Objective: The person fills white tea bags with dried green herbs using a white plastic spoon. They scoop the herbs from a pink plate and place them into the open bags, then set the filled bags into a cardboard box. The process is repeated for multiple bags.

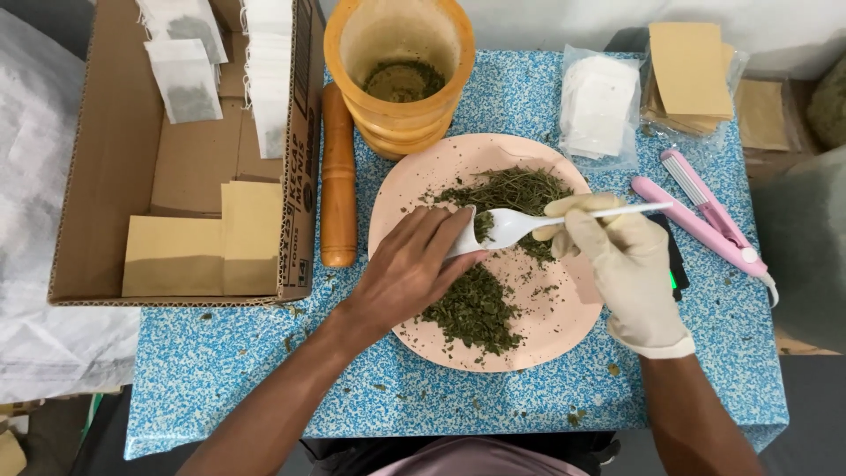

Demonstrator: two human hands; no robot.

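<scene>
Down on the pink plate [538,339]: two heaps of dried green herb [476,308]. Bare left hand [414,264] pinched shut around a small white bag [464,236] held over the plate. Gloved right hand [617,264] closed on a white plastic spoon [529,225], bowl tipped at the bag's mouth. Behind, wooden mortar [401,70] with crushed herb inside; cardboard box [115,159] holding filled bags and tan envelopes.

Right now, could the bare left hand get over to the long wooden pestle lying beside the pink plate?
Probably yes. The left hand rests on the round pink plate, holding a small white bag at the white plastic spoon. The long wooden pestle lies just to its left with nothing between them, though the hand is occupied.
</scene>
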